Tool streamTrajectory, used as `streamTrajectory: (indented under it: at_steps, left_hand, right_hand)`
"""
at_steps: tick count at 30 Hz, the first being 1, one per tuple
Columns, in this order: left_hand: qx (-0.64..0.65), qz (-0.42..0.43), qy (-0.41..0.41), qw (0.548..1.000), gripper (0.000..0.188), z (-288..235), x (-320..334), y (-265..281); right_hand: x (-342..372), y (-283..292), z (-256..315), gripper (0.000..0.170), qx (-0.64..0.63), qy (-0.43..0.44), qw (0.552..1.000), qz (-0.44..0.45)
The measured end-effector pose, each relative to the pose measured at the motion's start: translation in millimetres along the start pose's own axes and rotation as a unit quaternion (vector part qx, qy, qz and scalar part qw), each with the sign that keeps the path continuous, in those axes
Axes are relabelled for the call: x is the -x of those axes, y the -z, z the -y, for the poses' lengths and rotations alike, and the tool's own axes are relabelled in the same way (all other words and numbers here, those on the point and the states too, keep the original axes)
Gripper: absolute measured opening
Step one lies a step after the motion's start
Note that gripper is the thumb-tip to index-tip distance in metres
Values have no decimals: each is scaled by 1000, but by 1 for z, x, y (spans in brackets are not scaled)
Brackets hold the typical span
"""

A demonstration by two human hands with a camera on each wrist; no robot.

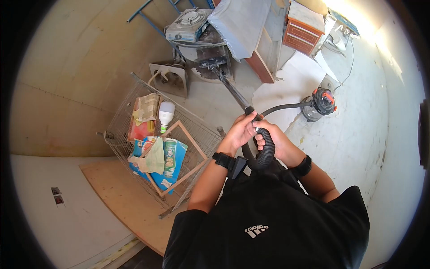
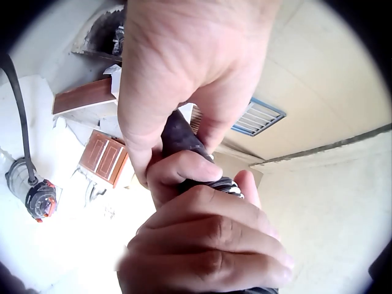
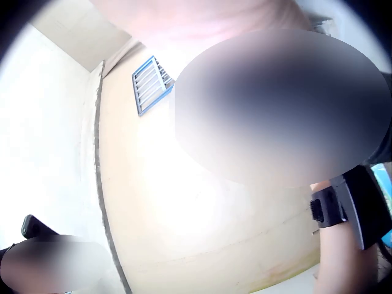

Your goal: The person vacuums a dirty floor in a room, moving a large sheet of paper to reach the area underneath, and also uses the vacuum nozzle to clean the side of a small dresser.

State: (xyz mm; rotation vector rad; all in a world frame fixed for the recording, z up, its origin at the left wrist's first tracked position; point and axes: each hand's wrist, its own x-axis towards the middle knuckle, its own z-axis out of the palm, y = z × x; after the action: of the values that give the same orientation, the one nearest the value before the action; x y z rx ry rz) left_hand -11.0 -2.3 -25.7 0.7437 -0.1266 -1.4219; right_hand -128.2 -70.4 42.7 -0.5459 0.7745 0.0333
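Left hand: I grip the black pipe
Right hand: I curl it round the ribbed hose
Nozzle: near the stove
Vacuum tank: ahead, to my right
Wire rack: bulb, cardboard, wooden frame, in or on it, I can't tell

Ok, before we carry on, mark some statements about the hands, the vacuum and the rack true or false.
1. The left hand and right hand are together where the vacuum wand meets the corrugated hose. True.
2. The vacuum canister stands to the person's left. False: the vacuum canister is to the right.
3. The light bulb lies on the wire rack. True.
4. The vacuum wand's far end is beside the drawer cabinet. False: it is nearer the gas stove.
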Motion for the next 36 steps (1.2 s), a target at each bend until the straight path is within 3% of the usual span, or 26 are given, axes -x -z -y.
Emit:
streamTrajectory:
  at_steps: [1,4,6,8,9,11,14,22,26,32,36]
  left_hand:
    - [26,64,22,997,23,-7,-3,8]
    - [14,75,38,996,25,-19,-13,17]
    - [15,22,18,999,27,-21,-22,21]
    - [15,111,26,993,26,-24,-22,33]
    - [14,111,29,993,26,-22,-18,29]
    - [-4,61,7,998,24,-17,-15,17]
    - [42,59,-27,997,23,-4,-28,14]
    - [10,103,-18,994,27,-15,-69,14]
    - [13,71,-7,997,30,-4,-88,21]
    - [52,37,-76,995,27,-28,-107,20]
    - [-20,-57,-68,996,33,-41,-124,50]
  right_hand:
    - [-6,0,1,16,-1,23,1000,-7]
    - [-28,2,6,17,-21,28,999,14]
    - [-38,-1,12,18,10,39,999,32]
    - [-35,-3,15,19,58,32,997,47]
    - [-32,-2,14,19,55,33,997,47]
    - [-24,3,15,21,189,39,981,-11]
    - [-17,11,27,27,290,67,954,-40]
    - [-31,31,64,29,248,46,967,-32]
    - [-46,47,73,25,214,-3,977,-21]
    - [-77,31,105,23,218,-19,976,5]
    - [-118,19,126,21,254,-37,966,-9]
